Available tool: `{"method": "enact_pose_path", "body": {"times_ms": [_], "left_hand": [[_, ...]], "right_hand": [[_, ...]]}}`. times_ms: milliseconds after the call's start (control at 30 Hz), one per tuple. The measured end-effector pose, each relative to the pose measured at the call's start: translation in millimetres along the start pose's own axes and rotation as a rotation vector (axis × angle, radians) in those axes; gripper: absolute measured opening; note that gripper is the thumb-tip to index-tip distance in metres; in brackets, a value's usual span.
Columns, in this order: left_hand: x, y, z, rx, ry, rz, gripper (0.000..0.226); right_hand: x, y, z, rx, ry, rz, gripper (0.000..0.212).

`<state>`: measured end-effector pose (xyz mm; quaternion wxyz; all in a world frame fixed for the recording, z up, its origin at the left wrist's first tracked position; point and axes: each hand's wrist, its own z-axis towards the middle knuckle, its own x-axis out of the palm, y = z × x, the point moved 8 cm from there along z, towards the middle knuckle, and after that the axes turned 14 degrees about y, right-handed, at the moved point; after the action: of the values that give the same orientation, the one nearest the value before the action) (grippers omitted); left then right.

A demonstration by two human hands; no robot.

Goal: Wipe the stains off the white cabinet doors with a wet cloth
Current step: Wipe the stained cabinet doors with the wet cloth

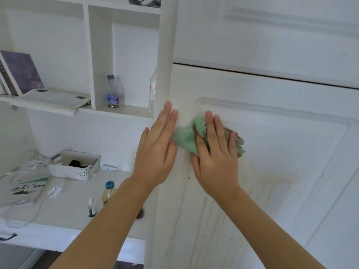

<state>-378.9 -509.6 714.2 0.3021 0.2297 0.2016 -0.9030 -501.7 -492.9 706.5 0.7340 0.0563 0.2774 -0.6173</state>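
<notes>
Cloth: your right hand [211, 152] presses the bunched green cloth [186, 138] flat against the cabinet door [291, 152], centre of frame; it looks soft, light and limp.
Hold: keep your palm over the bunch, so no loose edge drags.
Left hand: your left hand [157, 152] lies flat-fingered on the door's left edge, holding nothing.
Stains: brown runs [204, 220] sit lower centre, below the cloth.

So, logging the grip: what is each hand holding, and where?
Right hand presses the green cloth flat against the cabinet door, covering its middle. Left hand holds nothing.
</notes>
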Motion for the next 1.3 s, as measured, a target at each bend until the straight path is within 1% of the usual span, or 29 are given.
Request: {"method": "enact_pose_path", "body": {"times_ms": [100, 200, 267, 333, 467, 533, 600, 700, 767, 833, 933, 1000, 1067, 1167, 1300], "left_hand": [[-0.9, -4.4, -0.2, 0.007, 0.006, 0.023, 0.057], [-0.7, -8.2, 0.4, -0.020, 0.024, 0.016, 0.058], [-2.0, -11.3, 0.1, -0.039, 0.038, 0.023, 0.058], [-3.3, -12.3, -0.1, -0.046, 0.055, 0.035, 0.058], [-5.8, -12.9, -0.6, -0.053, 0.087, 0.051, 0.057], [-7.5, -11.9, -0.9, -0.058, 0.095, 0.049, 0.057], [-8.4, -11.4, 0.0, -0.053, 0.109, 0.059, 0.057], [-9.1, -10.8, 0.8, -0.050, 0.125, 0.056, 0.056], [-6.9, -9.5, -0.1, -0.063, 0.130, 0.086, 0.056], [-1.9, -8.7, -1.1, -0.096, 0.141, 0.134, 0.058], [1.7, -13.2, 2.3, -0.145, 0.117, 0.138, 0.060], [5.2, -24.6, 10.4, -0.110, 0.101, 0.119, 0.060], [10.2, -39.1, 18.5, -0.031, 0.111, 0.115, 0.060], [26.5, -63.1, 33.0, 0.074, 0.124, 0.134, 0.057], [45.0, -90.0, 46.4, 0.159, 0.102, 0.168, 0.054]], "right_hand": [[25.8, 13.7, -48.9, -0.111, 0.108, -0.039, 0.047], [45.9, 26.9, -92.0, -0.229, 0.244, -0.073, 0.045], [44.7, 24.9, -97.3, -0.249, 0.269, -0.098, 0.044], [32.3, 16.1, -76.6, -0.206, 0.240, -0.108, 0.045], [-12.8, -8.8, 8.8, -0.020, 0.067, -0.049, 0.044], [-17.7, -10.5, 25.9, 0.039, 0.050, 0.016, 0.046], [-4.6, -3.5, 6.8, 0.033, 0.073, 0.048, 0.048], [28.7, 10.7, -55.1, -0.126, 0.207, -0.044, 0.052], [41.9, 10.8, -77.3, -0.210, 0.276, -0.098, 0.048], [38.8, 5.4, -66.0, -0.165, 0.262, -0.082, 0.048], [15.5, -3.2, -16.7, 0.004, 0.146, 0.010, 0.053], [4.2, -13.2, 7.9, 0.055, 0.090, 0.059, 0.052], [-1.2, -18.0, 15.6, 0.022, 0.065, 0.075, 0.048], [-2.3, -34.3, 7.7, 0.017, 0.077, 0.073, 0.049], [-12.3, -77.9, -6.2, 0.089, 0.084, 0.044, 0.052]]}}
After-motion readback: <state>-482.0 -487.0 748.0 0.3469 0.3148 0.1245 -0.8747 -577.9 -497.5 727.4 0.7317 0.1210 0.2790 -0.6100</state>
